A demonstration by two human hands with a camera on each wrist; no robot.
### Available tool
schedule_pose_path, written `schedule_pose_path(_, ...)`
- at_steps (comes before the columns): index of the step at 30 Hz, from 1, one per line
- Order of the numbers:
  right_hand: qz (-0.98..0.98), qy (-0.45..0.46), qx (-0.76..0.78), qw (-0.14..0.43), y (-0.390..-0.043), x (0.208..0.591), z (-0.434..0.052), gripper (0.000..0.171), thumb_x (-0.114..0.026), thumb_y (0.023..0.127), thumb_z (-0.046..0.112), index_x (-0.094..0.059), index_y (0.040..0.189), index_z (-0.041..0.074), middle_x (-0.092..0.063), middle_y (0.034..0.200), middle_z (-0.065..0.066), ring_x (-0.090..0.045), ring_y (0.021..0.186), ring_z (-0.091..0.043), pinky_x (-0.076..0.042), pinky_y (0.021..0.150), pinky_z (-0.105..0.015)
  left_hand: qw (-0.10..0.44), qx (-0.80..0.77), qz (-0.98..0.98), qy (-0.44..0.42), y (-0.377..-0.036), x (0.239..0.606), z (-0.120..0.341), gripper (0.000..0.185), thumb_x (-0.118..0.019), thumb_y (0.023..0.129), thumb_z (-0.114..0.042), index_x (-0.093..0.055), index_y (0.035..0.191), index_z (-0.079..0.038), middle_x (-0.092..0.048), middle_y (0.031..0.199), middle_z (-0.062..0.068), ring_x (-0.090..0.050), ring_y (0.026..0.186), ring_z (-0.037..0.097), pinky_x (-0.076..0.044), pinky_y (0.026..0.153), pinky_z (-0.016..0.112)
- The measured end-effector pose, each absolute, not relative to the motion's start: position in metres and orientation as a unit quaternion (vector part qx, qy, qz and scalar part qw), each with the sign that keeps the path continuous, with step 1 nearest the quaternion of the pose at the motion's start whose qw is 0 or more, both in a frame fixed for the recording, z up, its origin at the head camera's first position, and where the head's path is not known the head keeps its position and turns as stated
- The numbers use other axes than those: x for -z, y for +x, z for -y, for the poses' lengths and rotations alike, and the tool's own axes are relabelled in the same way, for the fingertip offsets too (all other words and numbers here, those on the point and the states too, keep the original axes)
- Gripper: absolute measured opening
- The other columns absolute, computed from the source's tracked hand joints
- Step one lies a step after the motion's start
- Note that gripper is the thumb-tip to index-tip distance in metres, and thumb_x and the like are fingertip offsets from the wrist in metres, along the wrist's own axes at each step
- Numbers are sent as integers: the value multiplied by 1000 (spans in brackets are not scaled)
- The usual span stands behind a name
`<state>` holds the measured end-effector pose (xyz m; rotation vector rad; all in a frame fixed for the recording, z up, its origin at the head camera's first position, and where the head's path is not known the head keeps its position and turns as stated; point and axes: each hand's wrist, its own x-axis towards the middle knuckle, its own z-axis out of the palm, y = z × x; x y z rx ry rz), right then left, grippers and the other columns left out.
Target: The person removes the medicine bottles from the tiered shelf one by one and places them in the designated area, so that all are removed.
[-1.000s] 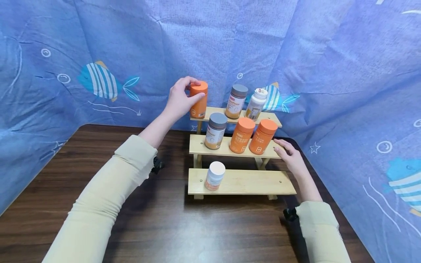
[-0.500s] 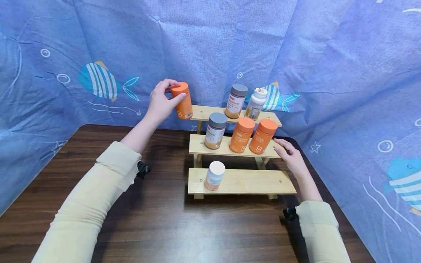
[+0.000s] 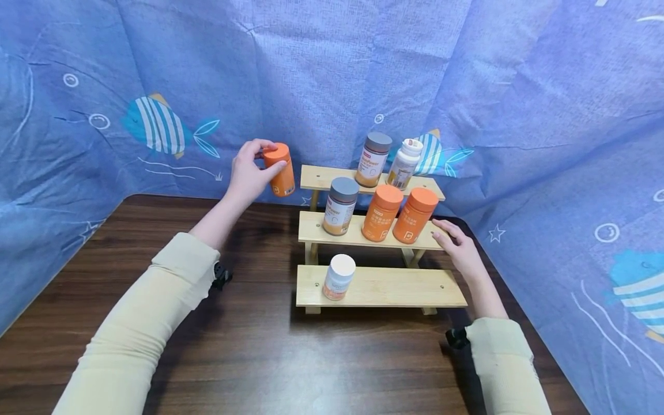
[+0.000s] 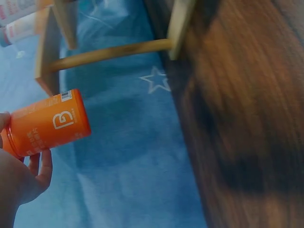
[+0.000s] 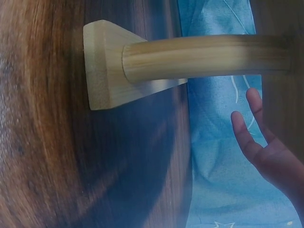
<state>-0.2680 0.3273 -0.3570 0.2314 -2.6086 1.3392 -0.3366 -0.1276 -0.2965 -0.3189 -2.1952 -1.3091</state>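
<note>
In the head view my left hand point(image 3: 248, 173) grips an orange bottle point(image 3: 280, 173) round its upper part, held in the air left of the wooden rack's top shelf point(image 3: 324, 176). The left wrist view shows the same orange bottle point(image 4: 50, 122) apart from the rack, its base toward the rack's legs. My right hand point(image 3: 461, 248) is at the right end of the middle shelf point(image 3: 311, 227), fingers loosely bent and holding nothing. Nearest to it stands another orange bottle point(image 3: 415, 216). Whether its fingertips touch the shelf edge I cannot tell.
On the top shelf stand a grey-capped bottle point(image 3: 373, 161) and a white bottle point(image 3: 405, 164). The middle shelf also bears a grey-capped bottle point(image 3: 340, 207) and an orange bottle point(image 3: 382, 213). A small white bottle point(image 3: 339, 278) is on the bottom shelf point(image 3: 404, 287). Blue cloth point(image 3: 332, 69) hangs behind.
My left hand has lifted the orange bottle off the left end of the top shelf, carried it left, then lowered it slightly. The right hand has stayed in place.
</note>
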Motion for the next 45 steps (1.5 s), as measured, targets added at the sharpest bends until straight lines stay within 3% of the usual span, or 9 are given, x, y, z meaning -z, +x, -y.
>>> schedule_pose_path(30,877,87,-460,107,-269,361,-326,44,-56,88,25,-48,128,8,-39,136,-12,-30,127,-26,-27,99,-46,253,441,860,-45,-355,398,137,35,-76,70,-21,-60,97,-7,-50,110,13,-49,98,27,-43,81,39)
schedule_pose_path(39,875,84,-464,106,-271,362,-327,44,-56,88,25,-48,128,9,-39,136,-10,-29,128,-25,-27,99,-45,256,431,864,-39,-359,403,135,35,-75,71,-21,-58,98,-6,-49,110,15,-48,100,30,-40,86,42)
schedule_pose_path(45,877,78,-461,108,-271,361,-329,44,-56,88,26,-48,128,10,-39,136,-10,-30,127,-24,-28,98,-43,214,426,878,-36,-358,394,135,37,-74,73,-23,-57,99,-5,-47,113,17,-44,103,32,-36,91,44)
